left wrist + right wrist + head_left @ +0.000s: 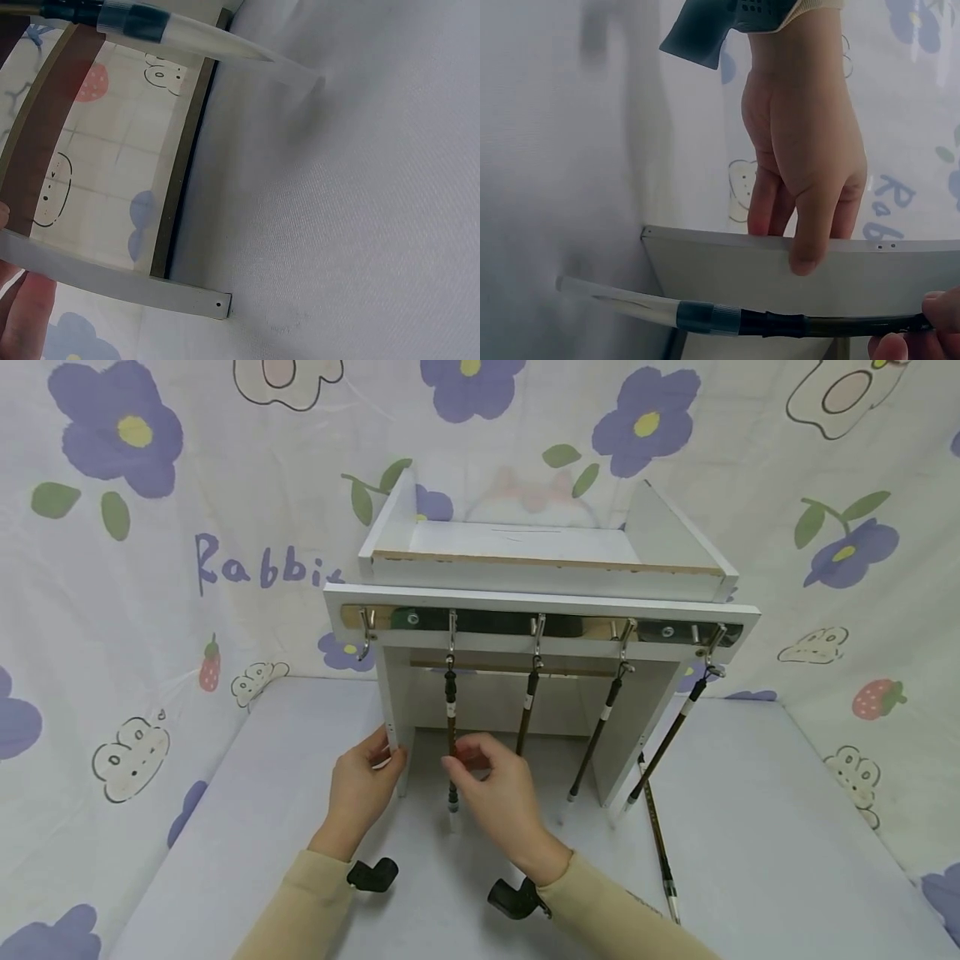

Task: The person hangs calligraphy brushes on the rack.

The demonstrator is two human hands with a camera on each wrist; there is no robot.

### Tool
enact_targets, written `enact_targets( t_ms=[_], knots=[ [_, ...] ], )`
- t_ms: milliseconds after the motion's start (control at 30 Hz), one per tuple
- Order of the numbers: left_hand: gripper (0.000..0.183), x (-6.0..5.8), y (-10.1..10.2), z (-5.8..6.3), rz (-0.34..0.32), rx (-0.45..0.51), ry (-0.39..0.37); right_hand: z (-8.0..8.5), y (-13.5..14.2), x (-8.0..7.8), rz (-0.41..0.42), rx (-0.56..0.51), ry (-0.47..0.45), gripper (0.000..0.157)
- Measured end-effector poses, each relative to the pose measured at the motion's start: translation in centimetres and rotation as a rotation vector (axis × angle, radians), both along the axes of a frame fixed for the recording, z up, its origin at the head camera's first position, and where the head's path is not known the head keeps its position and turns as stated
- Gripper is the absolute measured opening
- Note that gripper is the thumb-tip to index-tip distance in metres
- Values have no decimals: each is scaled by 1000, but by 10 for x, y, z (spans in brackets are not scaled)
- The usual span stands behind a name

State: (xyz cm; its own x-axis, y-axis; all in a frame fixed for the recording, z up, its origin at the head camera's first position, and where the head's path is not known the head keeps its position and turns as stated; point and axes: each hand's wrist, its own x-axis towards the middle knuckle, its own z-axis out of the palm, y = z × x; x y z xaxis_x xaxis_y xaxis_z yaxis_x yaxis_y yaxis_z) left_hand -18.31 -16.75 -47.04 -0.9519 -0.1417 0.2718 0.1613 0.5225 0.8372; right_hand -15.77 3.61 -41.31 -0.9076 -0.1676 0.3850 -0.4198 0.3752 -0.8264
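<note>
A calligraphy brush (451,706) with a clear cap over its bristles (634,304) hangs from a hook of the white shelf unit (543,583). My right hand (502,793) pinches its dark handle between thumb and fingers, close to the middle. With my left hand (363,789) I grip the front edge of the unit's left side panel (393,693); in the right wrist view the thumb (808,251) lies on the panel's inner face, the other fingers behind it. Farther right, more brushes (596,739) hang from the hook rail (495,622).
Another capped brush (658,839) lies on the white tabletop (757,810) at the right of the unit. The leftmost hook (366,635) carries nothing. On top of the unit is an open tray-like shelf (540,568). Behind stands a flowered cloth backdrop (247,460).
</note>
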Motion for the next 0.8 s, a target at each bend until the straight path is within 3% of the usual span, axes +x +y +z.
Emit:
enact_targets(
  t_ms=[800],
  knots=[
    [45,0,1,1,-6,10,22,1,0,-3,4,-10,-15,20]
  ],
)
